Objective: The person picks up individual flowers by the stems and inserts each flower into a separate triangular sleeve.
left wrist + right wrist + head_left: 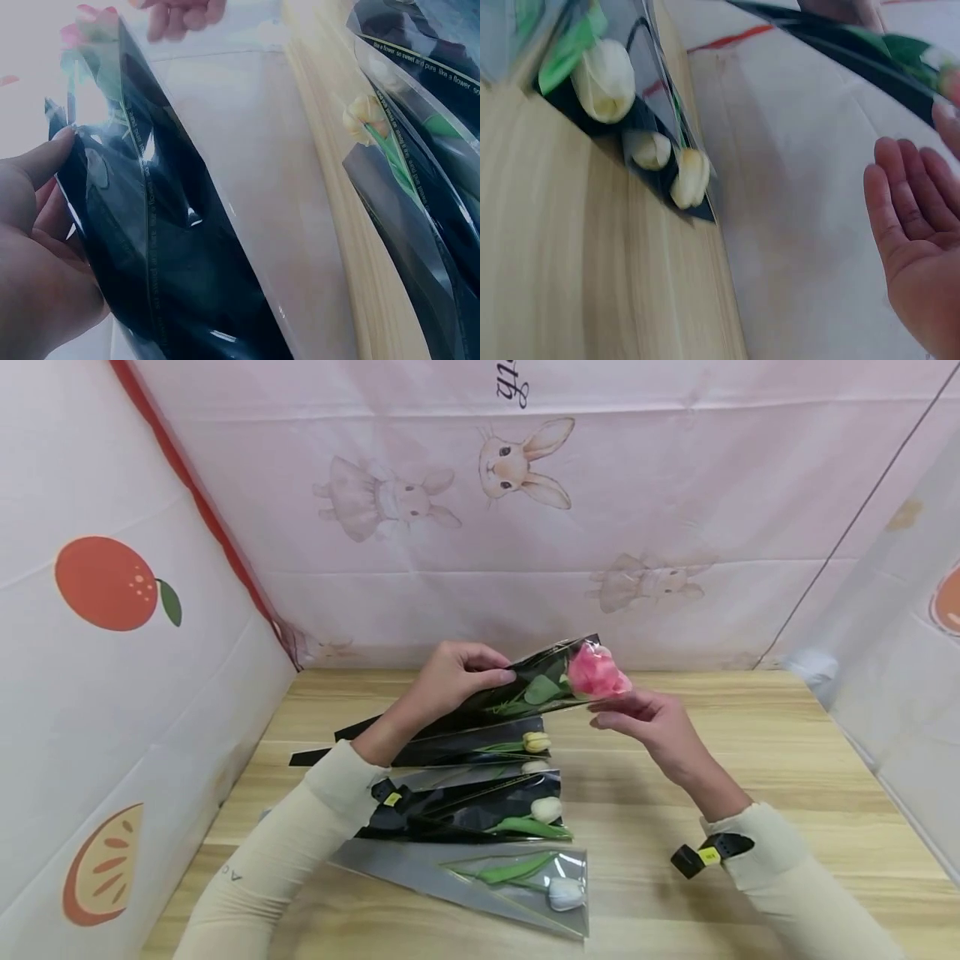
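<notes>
My left hand point(450, 683) pinches the edge of a black, clear-fronted flower sleeve point(165, 225), thumb on the front and fingers behind. Inside it is a pink flower point(596, 672) with green leaves, its head pointing right. The sleeve is tilted, raised over the far part of the table. My right hand point(667, 735) is just below the flower head, palm up in the right wrist view, with fingers extended and apart from the thumb. Whether the thumb touches the sleeve's edge cannot be told.
On the wooden table point(712, 893) several sleeved tulips lie in a column: a yellow tulip point(536, 742), white ones including a white tulip point(546, 810), and a pale tulip point(566, 893) in a grey sleeve. A pink rabbit-print cloth point(465, 602) hangs behind the table.
</notes>
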Available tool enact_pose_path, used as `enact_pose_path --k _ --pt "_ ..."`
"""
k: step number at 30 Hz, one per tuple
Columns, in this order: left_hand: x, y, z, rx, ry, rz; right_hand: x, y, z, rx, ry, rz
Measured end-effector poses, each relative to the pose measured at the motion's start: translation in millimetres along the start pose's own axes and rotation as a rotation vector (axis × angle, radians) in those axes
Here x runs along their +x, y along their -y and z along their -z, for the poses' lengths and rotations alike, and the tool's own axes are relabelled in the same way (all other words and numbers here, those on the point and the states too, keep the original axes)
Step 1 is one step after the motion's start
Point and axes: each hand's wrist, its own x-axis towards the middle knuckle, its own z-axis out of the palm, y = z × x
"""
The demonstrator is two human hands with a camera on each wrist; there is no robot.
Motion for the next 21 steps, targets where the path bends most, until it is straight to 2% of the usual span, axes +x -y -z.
enact_pose_path --k 5,10,14,21 --pt "0.8 0.8 0.1 -0.014 0.010 0.035 0.2 -0.6 -14.5 0.043 -0.062 0.047" --pt "1.9 1.1 1.8 -0.006 0.019 0.073 2.8 3.1 -25.0 0.074 -0.111 0.014" --pt "2.9 3.7 2.3 -0.004 0.031 0.105 5.2 1.3 -28.2 0.089 -0.125 -0.007" --pt "4.7 5.6 2.6 0.038 0.041 0.137 7.1 6.1 -35.5 0.079 -0.122 0.014"
